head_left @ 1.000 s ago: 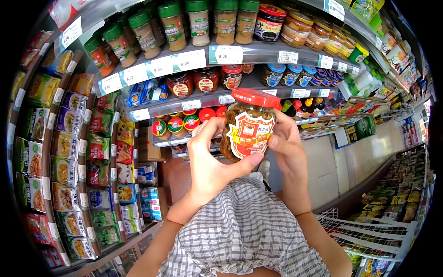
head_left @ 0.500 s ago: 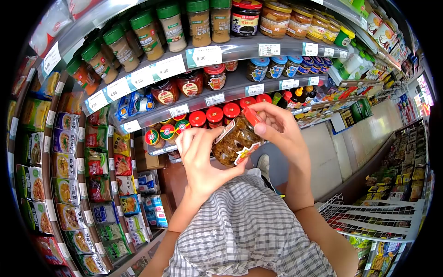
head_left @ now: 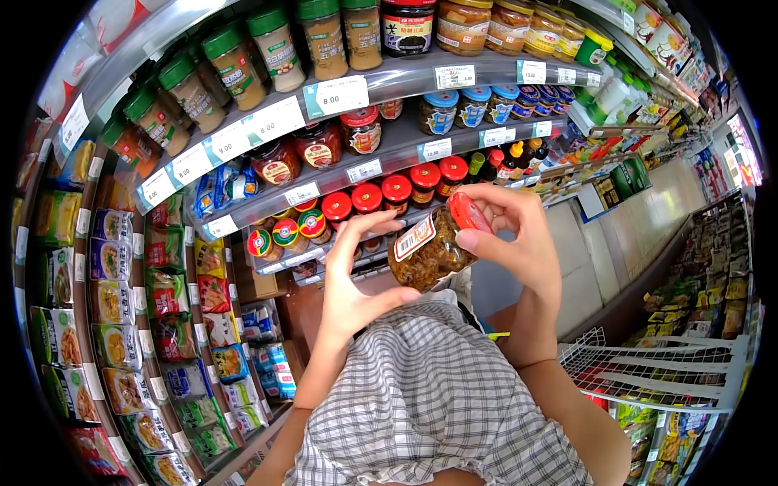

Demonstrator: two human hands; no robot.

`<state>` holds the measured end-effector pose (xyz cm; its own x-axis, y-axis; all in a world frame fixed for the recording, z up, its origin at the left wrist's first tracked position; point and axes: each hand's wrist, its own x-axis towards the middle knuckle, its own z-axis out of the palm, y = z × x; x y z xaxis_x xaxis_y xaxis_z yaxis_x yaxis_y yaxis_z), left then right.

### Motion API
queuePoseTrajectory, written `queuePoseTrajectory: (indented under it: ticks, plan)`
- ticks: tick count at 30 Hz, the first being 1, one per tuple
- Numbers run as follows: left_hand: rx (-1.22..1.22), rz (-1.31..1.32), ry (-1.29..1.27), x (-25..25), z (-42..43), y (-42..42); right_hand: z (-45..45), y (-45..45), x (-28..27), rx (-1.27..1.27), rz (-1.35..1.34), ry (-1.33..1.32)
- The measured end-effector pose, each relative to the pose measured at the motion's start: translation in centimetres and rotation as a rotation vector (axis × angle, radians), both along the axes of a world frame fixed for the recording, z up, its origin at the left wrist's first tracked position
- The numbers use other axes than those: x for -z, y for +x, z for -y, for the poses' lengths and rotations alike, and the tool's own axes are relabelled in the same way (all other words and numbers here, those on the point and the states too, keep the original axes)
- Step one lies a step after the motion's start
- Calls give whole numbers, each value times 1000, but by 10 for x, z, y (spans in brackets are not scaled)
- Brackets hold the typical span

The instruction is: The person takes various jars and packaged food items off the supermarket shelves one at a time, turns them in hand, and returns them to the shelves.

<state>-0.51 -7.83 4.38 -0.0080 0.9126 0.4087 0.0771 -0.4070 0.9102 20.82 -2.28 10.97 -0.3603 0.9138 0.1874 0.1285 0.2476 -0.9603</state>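
Just beyond the checked garment, a glass jar lies tilted in the right hand, gripped at its red lid. The left hand, thumb and fingers spread wide, curves around its base; I cannot tell whether they touch. Red-lidded jars stand farther beyond the garment.

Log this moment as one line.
right hand: holding jar by red lid | left hand: spread near jar base, contact unclear | jar: tilted, barcode label visible
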Motion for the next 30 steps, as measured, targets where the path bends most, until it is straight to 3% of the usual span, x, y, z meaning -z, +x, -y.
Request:
queuePoseTrajectory:
  ticks: [3, 6, 10, 17, 30]
  plan:
    - [262, 222, -261, 3, -1, -5, -1, 6, 4, -15, -17, 12]
    - [352, 430, -334, 10, 5, 3, -1, 7, 1, -45, -35, 46]
    - [203, 353, -298, 6, 9, 10, -7, 7, 3, -125, -65, 47]
    - [-286, -141, 47, -2, 21, 19, -14, 10, -13, -258, -20, -120]
    - [-581, -279, 499, 7, 30, 25, -28, -14, -7, -613, -397, -204]
